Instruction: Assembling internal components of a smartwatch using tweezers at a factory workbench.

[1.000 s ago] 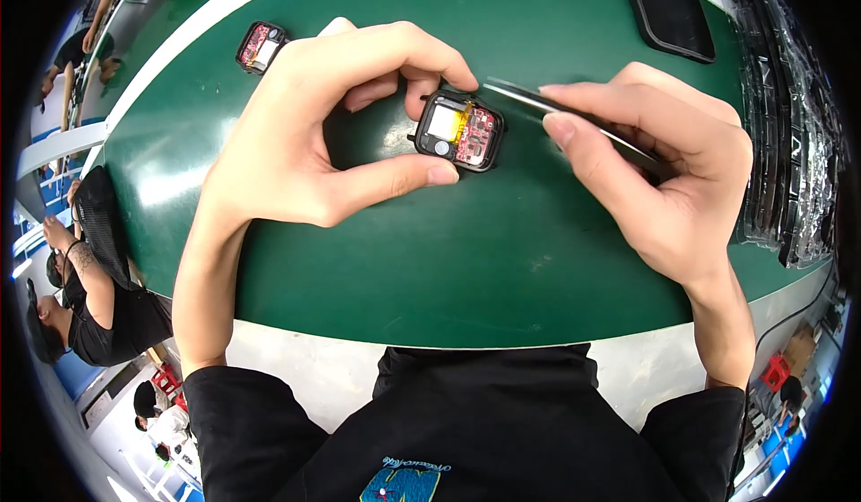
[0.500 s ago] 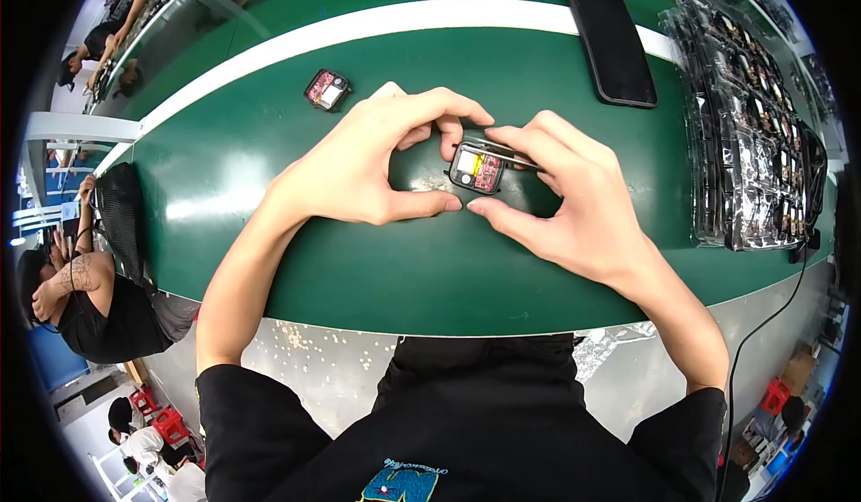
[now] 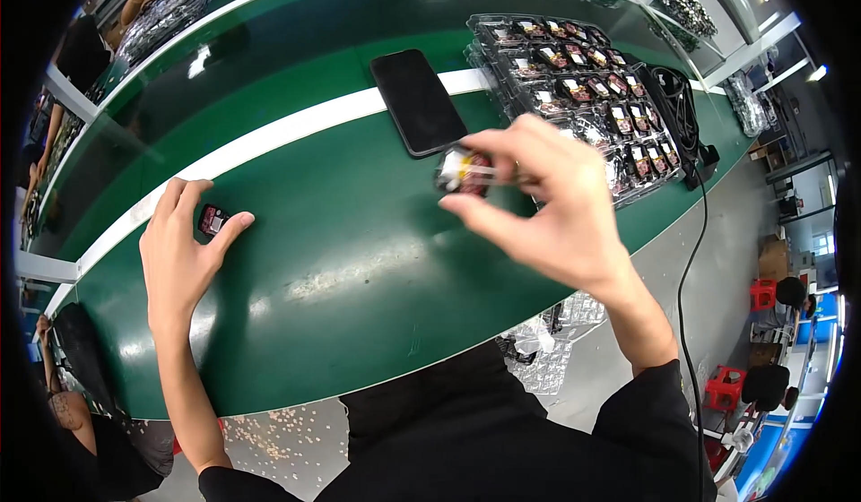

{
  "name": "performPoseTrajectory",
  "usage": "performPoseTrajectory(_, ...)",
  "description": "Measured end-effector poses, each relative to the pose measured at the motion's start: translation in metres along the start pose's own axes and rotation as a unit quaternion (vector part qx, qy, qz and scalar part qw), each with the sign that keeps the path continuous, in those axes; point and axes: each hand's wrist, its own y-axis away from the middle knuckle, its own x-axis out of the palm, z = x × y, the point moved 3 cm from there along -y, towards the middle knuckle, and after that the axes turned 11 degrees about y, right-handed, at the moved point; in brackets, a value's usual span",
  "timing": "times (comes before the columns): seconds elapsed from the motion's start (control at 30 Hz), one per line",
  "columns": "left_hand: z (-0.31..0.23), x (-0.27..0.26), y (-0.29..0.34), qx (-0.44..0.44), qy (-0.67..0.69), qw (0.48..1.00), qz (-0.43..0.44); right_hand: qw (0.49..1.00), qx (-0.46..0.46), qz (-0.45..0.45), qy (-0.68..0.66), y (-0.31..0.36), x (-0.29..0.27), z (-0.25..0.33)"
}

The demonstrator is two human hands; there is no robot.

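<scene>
Two hands work apart: right hand [image 3: 547,206], mid-frame, pinches one small module [image 3: 462,172] near the clear tray [image 3: 574,81]; left hand [image 3: 184,251], fingers spread, touches another module [image 3: 212,220] on the desk [image 3: 359,260], seemingly not yet lifted.

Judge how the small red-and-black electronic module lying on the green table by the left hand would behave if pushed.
The small red-and-black module looks flat and boxy, so it would probably slide rather than roll or tip. The glossy green table likely lets it skid easily. It fits between two fingers of the left hand, so it is probably light.
</scene>
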Motion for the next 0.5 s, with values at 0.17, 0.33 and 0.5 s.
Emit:
performPoseTrajectory(0.17,0.007,0.008,-0.001,-0.05,-0.004,0.998,0.041,0.963,0.145,-0.104,0.2,0.006,-0.073,-0.07)
performPoseTrajectory(0.33,-0.011,0.017,0.002,0.052,0.181,0.979,0.074,0.939,0.206,-0.052,0.271,0.016,-0.08,-0.096)
performPoseTrajectory(0.5,-0.039,0.035,0.012,0.144,0.298,0.929,0.169,0.952,0.198,-0.09,0.214,0.015,-0.076,-0.092)
